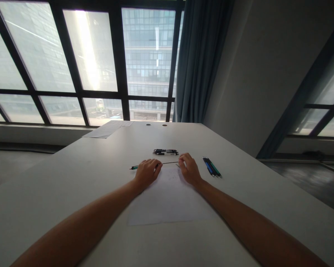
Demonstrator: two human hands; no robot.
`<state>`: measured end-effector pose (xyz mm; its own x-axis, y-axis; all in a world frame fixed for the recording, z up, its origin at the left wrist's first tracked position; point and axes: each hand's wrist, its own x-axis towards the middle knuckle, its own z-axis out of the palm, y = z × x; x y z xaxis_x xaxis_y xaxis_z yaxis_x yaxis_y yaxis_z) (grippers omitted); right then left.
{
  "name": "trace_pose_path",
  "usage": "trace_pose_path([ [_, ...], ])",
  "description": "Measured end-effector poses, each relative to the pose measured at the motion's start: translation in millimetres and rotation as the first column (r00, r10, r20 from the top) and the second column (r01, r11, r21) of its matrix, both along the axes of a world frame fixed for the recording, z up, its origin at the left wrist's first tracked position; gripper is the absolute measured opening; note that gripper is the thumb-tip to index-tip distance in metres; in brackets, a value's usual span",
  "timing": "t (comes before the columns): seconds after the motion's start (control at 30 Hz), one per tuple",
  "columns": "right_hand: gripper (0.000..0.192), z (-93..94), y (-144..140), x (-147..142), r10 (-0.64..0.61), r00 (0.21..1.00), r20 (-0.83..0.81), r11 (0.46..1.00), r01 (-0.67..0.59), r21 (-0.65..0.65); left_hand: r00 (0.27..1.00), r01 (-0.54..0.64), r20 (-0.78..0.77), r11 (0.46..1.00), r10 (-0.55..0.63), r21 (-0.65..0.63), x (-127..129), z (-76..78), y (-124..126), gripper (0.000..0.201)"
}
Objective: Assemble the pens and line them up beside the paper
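Observation:
Over the far edge of a white paper sheet [167, 207], both hands are closed on parts of a pen. My left hand [149, 172] wraps round a pen [134, 167], whose green and black end sticks out to the left. A thin dark pen refill [169, 162] spans the gap between the hands. The right end of the refill is pinched in the fingertips of my right hand [188, 168]. A small pale piece [177, 165] shows by those fingers, too small to name. My left fingers hide most of the pen.
Several black pens [165, 152] lie just beyond my hands. To the right lie several blue, black and green pens [212, 167]. More paper sheets [107, 129] lie at the far left of the white table [183, 135], below windows and a blue curtain [200, 63].

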<state>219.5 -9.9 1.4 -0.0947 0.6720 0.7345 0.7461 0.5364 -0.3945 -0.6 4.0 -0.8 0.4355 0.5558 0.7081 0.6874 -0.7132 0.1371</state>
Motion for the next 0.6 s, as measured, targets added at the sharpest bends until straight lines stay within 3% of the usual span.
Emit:
trace_pose_path([
  [0.27, 0.027, 3.7, -4.7, -3.3, 0.123, 0.991, 0.053, 0.989, -0.127, 0.072, 0.999, -0.047, 0.015, 0.999, 0.047, 0.001, -1.3, 0.9, 0.9, 0.02],
  [0.6, 0.005, 2.0, -6.9, -5.8, 0.149, 0.987, 0.06, 0.98, -0.155, 0.121, 0.999, 0.007, -0.043, 1.0, -0.007, -0.004, -1.0, 1.6, -0.3, 0.016],
])
